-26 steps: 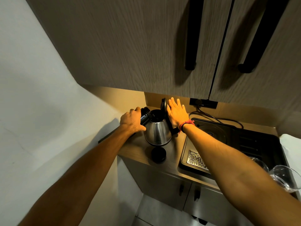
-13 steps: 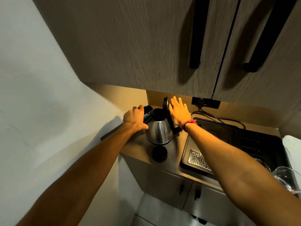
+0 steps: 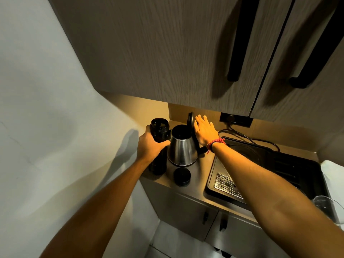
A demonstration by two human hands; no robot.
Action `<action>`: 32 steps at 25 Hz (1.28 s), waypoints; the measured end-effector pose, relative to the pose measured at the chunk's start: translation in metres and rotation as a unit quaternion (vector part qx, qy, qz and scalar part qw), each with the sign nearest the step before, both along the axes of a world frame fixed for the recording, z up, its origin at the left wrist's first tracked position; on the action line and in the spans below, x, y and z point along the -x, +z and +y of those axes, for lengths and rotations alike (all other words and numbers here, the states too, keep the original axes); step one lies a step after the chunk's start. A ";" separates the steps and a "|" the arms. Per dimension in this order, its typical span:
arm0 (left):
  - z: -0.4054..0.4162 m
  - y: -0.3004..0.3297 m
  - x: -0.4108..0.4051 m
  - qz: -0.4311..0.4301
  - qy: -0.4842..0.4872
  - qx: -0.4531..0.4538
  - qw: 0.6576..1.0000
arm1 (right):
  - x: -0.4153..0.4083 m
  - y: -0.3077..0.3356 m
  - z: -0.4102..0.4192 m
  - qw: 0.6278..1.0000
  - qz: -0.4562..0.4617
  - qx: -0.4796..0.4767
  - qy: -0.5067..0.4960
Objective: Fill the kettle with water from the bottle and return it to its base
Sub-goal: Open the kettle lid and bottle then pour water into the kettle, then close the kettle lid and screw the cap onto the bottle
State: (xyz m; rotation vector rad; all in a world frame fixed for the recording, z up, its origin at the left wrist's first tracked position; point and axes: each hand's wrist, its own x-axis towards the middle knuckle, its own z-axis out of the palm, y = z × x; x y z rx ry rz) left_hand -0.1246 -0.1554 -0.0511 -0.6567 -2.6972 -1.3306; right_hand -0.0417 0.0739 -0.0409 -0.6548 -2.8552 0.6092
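The bottle (image 3: 159, 140) is gripped upright by the left hand (image 3: 150, 146) at the worktop's (image 3: 199, 175) left edge, touching the kettle (image 3: 183, 146). The raised lid (image 3: 190, 121) is steadied by the flat, open right hand (image 3: 204, 131). A cap (image 3: 182, 177) lies near the front edge.

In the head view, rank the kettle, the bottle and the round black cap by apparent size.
1. Kettle and bottle: too close to rank, since the left hand covers part of the bottle.
2. Cap: clearly smallest.
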 end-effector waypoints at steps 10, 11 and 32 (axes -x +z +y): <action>-0.012 -0.015 -0.005 -0.033 0.018 -0.095 0.995 | 0.019 0.003 -0.021 1.000 0.002 0.007 -0.013; -0.013 -0.008 -0.005 -0.017 0.017 -0.097 0.995 | 0.021 0.002 -0.024 1.000 -0.006 0.000 -0.018; 0.081 -0.013 -0.027 0.108 -0.149 0.416 0.890 | -0.002 -0.020 -0.019 0.984 -0.060 -0.147 0.079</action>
